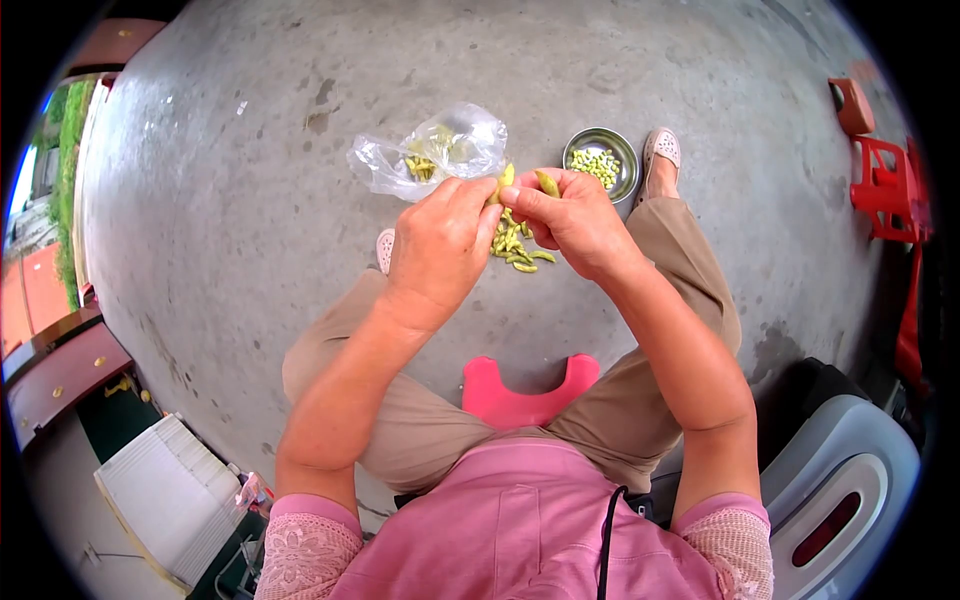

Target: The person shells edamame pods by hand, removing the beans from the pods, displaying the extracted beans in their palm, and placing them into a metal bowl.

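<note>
In front of me, my left hand and my right hand meet, both closed at the fingertips on one yellow-green bean pod. A second bean pod sticks up from the curled fingers of my right hand. Below the hands, a loose pile of bean pods lies on the floor, partly hidden by them. Just beyond my right hand stands a round metal bowl holding shelled green beans. Past my left hand lies a crumpled clear plastic bag with more pods inside.
Between my legs is a pink stool on the grey concrete floor. My shoe is close beside the bowl. Red plastic stools stand far right, a grey-blue plastic object near right. White stacked sheets are lower left.
</note>
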The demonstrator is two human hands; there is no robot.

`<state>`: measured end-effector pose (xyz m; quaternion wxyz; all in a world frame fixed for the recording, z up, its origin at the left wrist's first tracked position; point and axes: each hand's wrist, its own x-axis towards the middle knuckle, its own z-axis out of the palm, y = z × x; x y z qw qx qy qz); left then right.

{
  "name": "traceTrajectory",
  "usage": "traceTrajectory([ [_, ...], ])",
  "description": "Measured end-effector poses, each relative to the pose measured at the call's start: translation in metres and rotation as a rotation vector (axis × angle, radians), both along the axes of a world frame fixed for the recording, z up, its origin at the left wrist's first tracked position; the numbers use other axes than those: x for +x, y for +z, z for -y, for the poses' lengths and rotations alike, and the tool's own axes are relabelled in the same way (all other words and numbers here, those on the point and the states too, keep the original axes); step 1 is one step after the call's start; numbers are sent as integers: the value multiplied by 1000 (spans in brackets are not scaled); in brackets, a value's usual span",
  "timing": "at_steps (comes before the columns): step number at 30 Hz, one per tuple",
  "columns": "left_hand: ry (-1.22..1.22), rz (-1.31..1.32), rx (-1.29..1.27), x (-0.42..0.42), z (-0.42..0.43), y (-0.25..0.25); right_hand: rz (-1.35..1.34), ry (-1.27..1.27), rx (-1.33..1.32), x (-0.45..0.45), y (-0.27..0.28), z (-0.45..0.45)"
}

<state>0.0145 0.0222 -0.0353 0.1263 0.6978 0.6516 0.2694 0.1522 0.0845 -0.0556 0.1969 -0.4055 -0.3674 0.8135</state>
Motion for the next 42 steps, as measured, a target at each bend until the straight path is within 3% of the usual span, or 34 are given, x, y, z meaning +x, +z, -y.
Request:
traceTrajectory([
  [11, 58, 217, -56, 1, -1, 4, 27, 2, 110, 4, 4, 1],
  [21, 68, 241, -99, 4, 3, 0, 84, -56, 167, 0, -6, 7],
  [23, 251, 661, -420, 7, 3, 4, 55, -68, 141, 1, -5, 6],
  [24, 249, 660, -420, 5, 0, 8, 26, -78, 116, 1, -3, 5],
  [26, 306, 1149, -648, -1, -5, 17, -22, -58, 64, 4, 2, 1],
  [29, 311, 1335, -660, -2, -5, 15, -65, -39, 6, 6, 5, -1],
  [32, 268, 1173, -558, 0, -4, 10, -61, -44, -12, 7, 4, -3],
  [39, 239, 1117, -602, 1, -4, 14, -81, -81, 28, 9, 0, -7],
  [41, 277, 1377, -719, -2, -5, 13, -97, -89, 21, 9, 1, -7],
  [42, 278, 1377, -720, -1, -5, 13, -111, -98, 15, 9, 2, -6],
])
